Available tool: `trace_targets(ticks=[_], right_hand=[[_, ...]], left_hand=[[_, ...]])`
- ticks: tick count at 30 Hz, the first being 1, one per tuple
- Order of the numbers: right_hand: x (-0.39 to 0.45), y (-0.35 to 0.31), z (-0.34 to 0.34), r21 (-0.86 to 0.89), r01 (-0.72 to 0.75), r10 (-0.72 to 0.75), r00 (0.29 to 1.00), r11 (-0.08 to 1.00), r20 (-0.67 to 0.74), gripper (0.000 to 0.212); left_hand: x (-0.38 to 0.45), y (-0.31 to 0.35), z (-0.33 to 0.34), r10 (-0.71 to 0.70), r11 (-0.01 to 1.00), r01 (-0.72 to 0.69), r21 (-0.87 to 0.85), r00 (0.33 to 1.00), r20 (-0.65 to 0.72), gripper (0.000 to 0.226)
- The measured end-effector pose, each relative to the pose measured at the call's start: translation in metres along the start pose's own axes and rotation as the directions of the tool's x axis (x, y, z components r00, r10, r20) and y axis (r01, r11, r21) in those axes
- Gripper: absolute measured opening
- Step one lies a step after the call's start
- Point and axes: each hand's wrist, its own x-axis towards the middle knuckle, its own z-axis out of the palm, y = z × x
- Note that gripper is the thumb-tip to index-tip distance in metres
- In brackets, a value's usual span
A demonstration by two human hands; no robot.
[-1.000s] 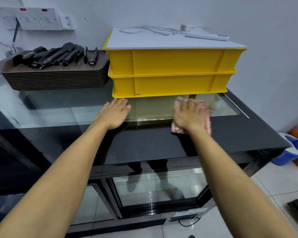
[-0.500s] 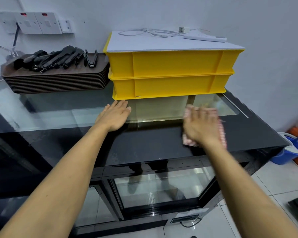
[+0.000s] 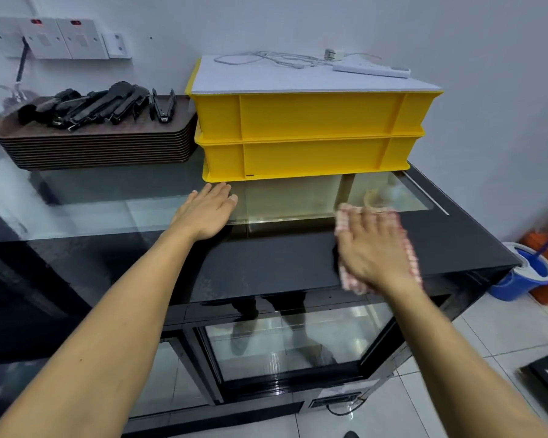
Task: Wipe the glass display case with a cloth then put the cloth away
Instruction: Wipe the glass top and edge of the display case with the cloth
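Landmark: the two stacked yellow crates (image 3: 310,134) standing at the back of the glass display case (image 3: 266,263), on its top.
Cloth: a pink-and-white checked cloth (image 3: 408,248) lies flat on the black front band of the case top, in front of the crates' right end; it is blurred.
Right hand: the right hand (image 3: 372,248) presses flat on the cloth, fingers straight and spread, not curled around it.
Left hand: the left hand (image 3: 206,210) rests palm down on the glass just in front of the crates' left corner, fingers straight and together, holding nothing.
On the crates: a white board covers the upper crate, with a white power strip (image 3: 372,69) and its loose cable on it.
Left of the crates: a stack of brown trays (image 3: 98,147) touching or nearly touching them, carrying black tongs (image 3: 108,102).
In the way: crates and trays cover the back of the glass.
Right of the crates, on the floor: a blue mop bucket (image 3: 525,273).
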Motion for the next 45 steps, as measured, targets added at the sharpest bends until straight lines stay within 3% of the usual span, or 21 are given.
trace_targets(ticks=[4,7,9,13,15,17,20,23,25,27,29,31,33,35,37,40,43,45], right_hand=[[-0.061,-0.094,0.033,0.051,0.381,-0.384,0.921,0.923,0.063,0.076],[-0.066,-0.087,0.026,0.016,0.480,-0.479,0.873,0.877,0.086,0.073],[-0.047,-0.043,0.018,-0.078,0.436,-0.431,0.900,0.897,0.068,0.076],[0.006,0.040,-0.006,-0.105,0.108,-0.097,0.990,0.989,0.103,0.082],[0.029,0.039,-0.008,-0.072,-0.011,0.017,0.996,0.997,0.086,0.085],[0.053,0.010,0.002,-0.081,-0.028,0.034,0.997,0.996,0.076,0.082],[0.068,-0.063,0.020,-0.058,0.082,-0.076,0.992,0.995,0.101,0.071],[0.027,-0.119,0.032,-0.002,0.357,-0.352,0.921,0.934,0.165,0.066],[-0.008,-0.115,0.028,0.030,0.512,-0.508,0.840,0.858,0.191,0.062],[-0.011,-0.080,0.016,0.001,0.543,-0.533,0.824,0.840,0.192,0.070],[0.022,-0.031,0.007,-0.057,0.410,-0.397,0.904,0.910,0.157,0.078],[0.061,0.004,0.001,-0.048,0.178,-0.171,0.976,0.983,0.136,0.069],[0.090,0.003,0.002,-0.036,0.009,-0.006,0.996,0.999,0.085,0.066],[0.105,-0.033,0.012,-0.040,-0.067,0.069,0.996,0.997,0.061,0.067],[0.104,-0.087,0.027,-0.006,0.011,-0.010,0.995,1.000,0.099,0.067],[0.070,-0.146,0.040,0.038,0.321,-0.322,0.930,0.946,0.178,0.064],[0.031,-0.135,0.033,0.055,0.565,-0.561,0.795,0.823,0.230,0.061],[0.019,-0.096,0.024,0.081,0.628,-0.628,0.745,0.774,0.225,0.059]], left_hand=[[0.001,-0.001,-0.001,0.010,1.000,-0.010,0.006,1.000,0.004,0.063],[0.002,-0.004,0.000,0.017,1.000,-0.017,0.005,1.000,0.010,0.066],[0.002,-0.005,0.000,0.019,1.000,-0.019,0.002,1.000,0.006,0.070],[0.000,-0.004,0.001,0.003,1.000,-0.003,-0.006,1.000,0.001,0.066],[-0.001,-0.001,0.001,0.003,1.000,-0.003,-0.011,1.000,-0.001,0.065],[-0.002,0.001,0.001,0.004,1.000,-0.004,-0.015,1.000,-0.002,0.065],[-0.003,-0.001,-0.001,0.006,0.999,-0.006,-0.034,1.000,0.000,0.062],[-0.005,-0.003,-0.004,-0.003,0.995,0.003,-0.097,1.000,0.000,0.061],[-0.005,-0.003,-0.005,-0.007,0.994,0.006,-0.105,1.000,-0.012,0.061],[-0.006,-0.001,-0.006,-0.009,0.996,0.007,-0.093,1.000,-0.021,0.063],[-0.006,0.002,-0.003,-0.012,0.998,0.010,-0.059,0.999,-0.034,0.065],[-0.007,0.003,-0.002,-0.029,0.999,0.027,-0.043,0.999,-0.040,0.066],[-0.007,0.003,-0.002,-0.033,0.999,0.031,-0.041,0.999,-0.038,0.066],[-0.007,0.004,-0.003,-0.035,0.998,0.033,-0.046,0.999,-0.033,0.064],[-0.008,0.004,-0.005,-0.040,0.997,0.038,-0.065,0.999,-0.035,0.063],[-0.009,0.003,-0.004,-0.095,0.986,0.083,-0.145,0.993,-0.075,0.063],[-0.005,-0.007,-0.010,-0.269,0.943,0.235,-0.233,0.955,-0.122,0.060],[-0.001,-0.015,-0.015,-0.189,0.974,0.171,-0.147,0.975,-0.117,0.055]])
